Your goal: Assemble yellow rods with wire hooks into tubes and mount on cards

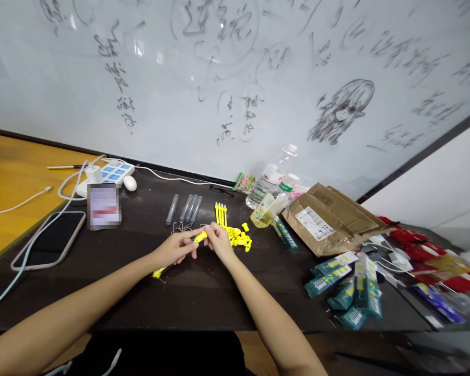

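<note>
Left hand point(173, 249) and right hand point(221, 244) both pinch the yellow stick point(200, 237), axis 8-to-2 o'clock, right hand nearer its 2 o'clock end.

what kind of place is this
Probably a shared office or study room: a whiteboard covered in handwriting and a drawing runs behind the dark desk, which holds a power strip with charging cables, a smartphone and drink bottles.

A person's left hand point(174, 249) and right hand point(219, 242) are bare, as are both slender forearms. Below, plain black clothing point(172, 355) shows; whether top or trousers is unclear. A pale cord point(113, 362) overlaps its edge.
</note>
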Available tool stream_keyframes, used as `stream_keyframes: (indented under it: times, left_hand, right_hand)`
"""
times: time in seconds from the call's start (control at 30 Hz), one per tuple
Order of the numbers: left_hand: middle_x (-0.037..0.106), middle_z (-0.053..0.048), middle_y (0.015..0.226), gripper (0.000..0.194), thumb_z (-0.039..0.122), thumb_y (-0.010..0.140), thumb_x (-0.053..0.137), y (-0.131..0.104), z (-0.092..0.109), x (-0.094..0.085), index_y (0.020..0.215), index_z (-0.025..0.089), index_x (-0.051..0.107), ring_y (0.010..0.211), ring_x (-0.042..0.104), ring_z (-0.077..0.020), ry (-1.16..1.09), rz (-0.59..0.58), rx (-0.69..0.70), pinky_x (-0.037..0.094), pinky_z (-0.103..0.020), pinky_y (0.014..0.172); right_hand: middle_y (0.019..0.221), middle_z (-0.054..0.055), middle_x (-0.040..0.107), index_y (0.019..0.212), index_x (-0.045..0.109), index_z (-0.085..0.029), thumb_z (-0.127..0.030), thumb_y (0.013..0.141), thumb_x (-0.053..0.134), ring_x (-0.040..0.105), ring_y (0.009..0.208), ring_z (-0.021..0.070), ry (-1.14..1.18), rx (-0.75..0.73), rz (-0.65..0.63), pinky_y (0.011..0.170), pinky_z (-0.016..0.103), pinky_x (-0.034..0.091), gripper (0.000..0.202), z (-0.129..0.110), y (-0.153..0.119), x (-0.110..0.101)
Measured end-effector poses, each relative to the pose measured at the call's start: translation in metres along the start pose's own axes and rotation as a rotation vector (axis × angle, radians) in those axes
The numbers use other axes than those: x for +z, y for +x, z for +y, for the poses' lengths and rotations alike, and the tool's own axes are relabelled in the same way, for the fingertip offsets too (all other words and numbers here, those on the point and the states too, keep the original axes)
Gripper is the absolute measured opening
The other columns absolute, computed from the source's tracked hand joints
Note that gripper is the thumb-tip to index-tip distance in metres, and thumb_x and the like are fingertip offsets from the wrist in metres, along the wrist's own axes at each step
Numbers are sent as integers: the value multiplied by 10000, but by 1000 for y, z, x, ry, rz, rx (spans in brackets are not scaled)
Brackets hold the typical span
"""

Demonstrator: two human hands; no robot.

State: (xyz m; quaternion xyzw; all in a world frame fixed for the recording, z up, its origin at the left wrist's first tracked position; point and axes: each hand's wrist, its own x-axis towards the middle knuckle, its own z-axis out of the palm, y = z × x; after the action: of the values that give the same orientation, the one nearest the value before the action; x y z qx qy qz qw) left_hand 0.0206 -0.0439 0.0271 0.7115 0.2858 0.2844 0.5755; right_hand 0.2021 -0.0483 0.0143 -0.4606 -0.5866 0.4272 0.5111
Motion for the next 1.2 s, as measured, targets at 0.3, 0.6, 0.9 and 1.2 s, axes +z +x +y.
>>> stream_keyframes:
  times: [0.3, 0.6, 0.9, 1.2]
  left_hand:
    - [608, 19, 664, 675, 365, 849, 512, 7, 1, -23, 1445, 236, 222, 362, 422, -40, -158, 370, 77, 335, -141, 336]
    - [613, 7, 683, 590, 412, 846, 515, 7, -3, -17, 1379, 205, 371, 368, 424, -39, -106, 345, 45, 329, -146, 338]
    - [637, -4, 677, 611, 441, 842, 515, 8, -4, -14, 1382, 203, 356, 341, 430, -42, -155, 298, 6, 329, -143, 315]
    - [579, 33, 603, 571, 413, 828, 526, 12, -7, -14, 1311, 142, 389, 328, 435, -48, -260, 299, -26, 325, -150, 315]
  right_hand:
    - [1051, 91, 581, 1151, 570, -229, -320, 881, 493, 467, 1034, 239, -1006, -389, -108, 867, 377, 371, 295, -4, -11, 4]
    - [957, 73, 590, 911, 635, -208, -296, 878, 527, 453, 972, 226, -1278, -455, -161, 792, 348, 339, 143, 2, -8, 9]
    - [828, 60, 571, 785, 597, -195, -287, 890, 495, 476, 872, 209, -1280, -459, -38, 715, 315, 348, 173, 8, -5, 20]
    - [648, -19, 496, 720, 510, -194, -328, 847, 499, 470, 597, 125, -338, -219, 316, 567, 244, 387, 185, 1, -2, 10]
